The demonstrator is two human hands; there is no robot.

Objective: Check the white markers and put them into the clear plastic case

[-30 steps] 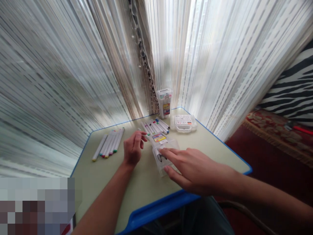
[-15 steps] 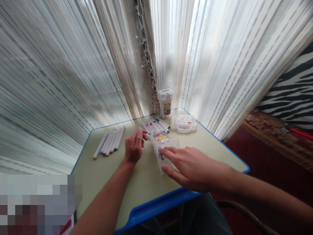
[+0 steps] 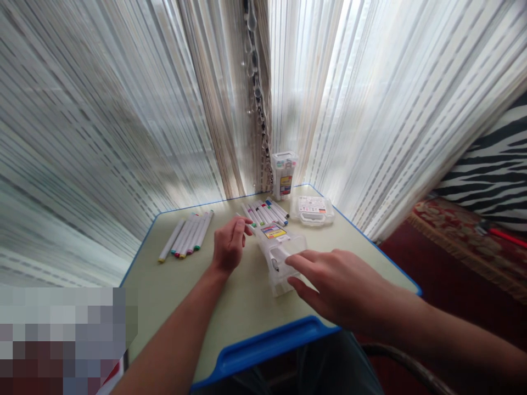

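A clear plastic marker case (image 3: 284, 282) with a yellow, red and blue label lies on its side on the table, its open end towards me. Just inside sits a white marker (image 3: 280, 253) with a greyish end. My right hand (image 3: 337, 280) is at the opening, index finger and thumb apart, the fingertips close to the marker and rim. Left of the case, my left hand (image 3: 229, 244) is closed with curled fingers near a loose white marker (image 3: 242, 217); whether it grips that marker is unclear. Behind the case lie several more white markers (image 3: 263, 211) with coloured ends.
A row of white markers (image 3: 187, 236) lies on the left of the blue-edged table (image 3: 247, 323). At the back, a filled marker case (image 3: 285, 175) stands upright beside a flat clear lid or case (image 3: 313, 211). String curtains (image 3: 123, 109) hang close behind the table.
My right hand has drawn back slightly to the right, uncovering more of the case opening and the marker inside. The left hand stays about where it was; the view has shifted slightly.
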